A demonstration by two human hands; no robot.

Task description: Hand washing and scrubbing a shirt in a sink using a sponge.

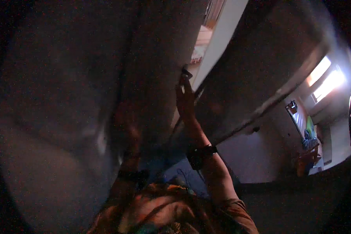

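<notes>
My right hand (185,101) is raised at the edge of a tall dark panel, probably a door (163,44), beside a narrow bright gap. Its fingers reach up to a small dark handle or latch (187,72); whether they grip it is too dark to tell. A black strap device (201,155) sits on the right wrist. My left hand (127,117) is a dim shape in deep shadow to the left, near the same dark surface, its fingers not discernible. Another dark band (134,175) is around the left wrist.
Through the gap a lit space with pale surfaces (203,38) shows, beside a pale upright edge (222,41). At the far right are bright windows (329,86) and piled cloths or bags (310,137). A cord (182,174) lies low, beyond my patterned shirt.
</notes>
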